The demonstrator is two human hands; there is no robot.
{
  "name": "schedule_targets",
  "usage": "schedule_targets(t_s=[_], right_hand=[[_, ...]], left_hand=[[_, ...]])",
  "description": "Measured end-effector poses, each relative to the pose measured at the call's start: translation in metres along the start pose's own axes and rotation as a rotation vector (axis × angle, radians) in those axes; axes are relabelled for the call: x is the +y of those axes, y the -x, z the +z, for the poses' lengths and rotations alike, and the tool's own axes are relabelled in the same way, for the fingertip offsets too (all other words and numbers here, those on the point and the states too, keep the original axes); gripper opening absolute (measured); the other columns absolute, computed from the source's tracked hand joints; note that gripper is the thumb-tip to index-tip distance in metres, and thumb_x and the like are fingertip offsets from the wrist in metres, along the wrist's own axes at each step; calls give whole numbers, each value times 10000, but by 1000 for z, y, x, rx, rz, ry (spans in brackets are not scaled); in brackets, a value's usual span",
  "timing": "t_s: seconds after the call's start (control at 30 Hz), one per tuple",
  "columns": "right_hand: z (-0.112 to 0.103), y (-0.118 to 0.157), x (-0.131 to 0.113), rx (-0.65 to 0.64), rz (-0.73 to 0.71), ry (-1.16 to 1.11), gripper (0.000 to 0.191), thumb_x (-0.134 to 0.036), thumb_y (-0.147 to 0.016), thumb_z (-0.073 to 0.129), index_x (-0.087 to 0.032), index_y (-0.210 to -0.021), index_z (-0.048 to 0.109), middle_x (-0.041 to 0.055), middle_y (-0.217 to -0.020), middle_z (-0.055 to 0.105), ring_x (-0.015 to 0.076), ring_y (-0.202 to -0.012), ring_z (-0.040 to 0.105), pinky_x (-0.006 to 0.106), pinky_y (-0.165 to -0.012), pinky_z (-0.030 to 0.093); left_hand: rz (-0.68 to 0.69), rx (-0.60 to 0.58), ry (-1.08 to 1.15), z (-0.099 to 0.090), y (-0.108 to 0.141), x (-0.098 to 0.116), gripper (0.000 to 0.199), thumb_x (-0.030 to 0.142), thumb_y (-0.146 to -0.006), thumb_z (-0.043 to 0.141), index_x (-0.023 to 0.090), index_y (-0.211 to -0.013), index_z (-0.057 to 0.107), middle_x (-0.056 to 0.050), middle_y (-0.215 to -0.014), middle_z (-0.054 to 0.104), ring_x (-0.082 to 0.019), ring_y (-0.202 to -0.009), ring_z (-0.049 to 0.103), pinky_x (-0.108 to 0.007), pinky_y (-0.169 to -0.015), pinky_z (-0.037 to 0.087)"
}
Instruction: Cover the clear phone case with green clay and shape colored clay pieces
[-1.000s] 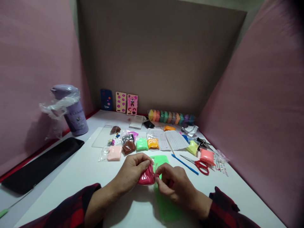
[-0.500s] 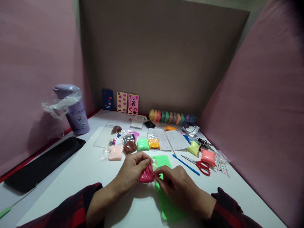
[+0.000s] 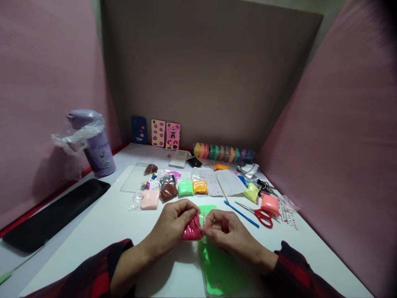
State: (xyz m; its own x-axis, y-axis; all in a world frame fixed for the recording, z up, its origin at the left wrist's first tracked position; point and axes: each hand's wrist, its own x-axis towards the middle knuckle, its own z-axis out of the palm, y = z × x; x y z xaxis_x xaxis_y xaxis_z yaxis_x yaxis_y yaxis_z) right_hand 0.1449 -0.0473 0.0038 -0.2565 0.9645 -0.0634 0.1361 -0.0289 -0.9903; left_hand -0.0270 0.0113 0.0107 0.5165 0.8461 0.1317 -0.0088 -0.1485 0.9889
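A small clear packet of dark pink clay [image 3: 192, 230] is pinched between the thumb and fingers of my left hand [image 3: 173, 219]. My right hand [image 3: 231, 231] is closed at the packet's right edge, thumb and forefinger pressed together on a small bit of pink clay. Beneath my right hand lies a flat bright green sheet [image 3: 217, 269] on the white board [image 3: 102, 244]. Its upper part shows behind the packet.
Several clay packets, including a pale pink one [image 3: 150, 199], lie beyond my hands. Red-handled scissors [image 3: 263, 217] and a blue tool [image 3: 243, 214] are at right. A purple bottle [image 3: 101, 149] and black case [image 3: 58, 215] stand and lie at left.
My right hand has turned slightly, its fingertips still at the packet's edge. My left hand keeps its hold on the packet. The view has shifted a little.
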Motion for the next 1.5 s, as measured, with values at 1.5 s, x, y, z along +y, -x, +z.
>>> schedule_targets(t_s=[1.5], right_hand=[[-3, 6, 7, 222, -569, 958, 95, -120, -760, 508, -158, -806, 581, -48, -463, 494, 87, -395, 386, 223, -444, 252]], left_hand=[[-277, -187, 251, -7, 0, -10, 321, 219, -553, 824, 127, -819, 669, -21, -717, 663, -133, -647, 575, -248, -616, 421]])
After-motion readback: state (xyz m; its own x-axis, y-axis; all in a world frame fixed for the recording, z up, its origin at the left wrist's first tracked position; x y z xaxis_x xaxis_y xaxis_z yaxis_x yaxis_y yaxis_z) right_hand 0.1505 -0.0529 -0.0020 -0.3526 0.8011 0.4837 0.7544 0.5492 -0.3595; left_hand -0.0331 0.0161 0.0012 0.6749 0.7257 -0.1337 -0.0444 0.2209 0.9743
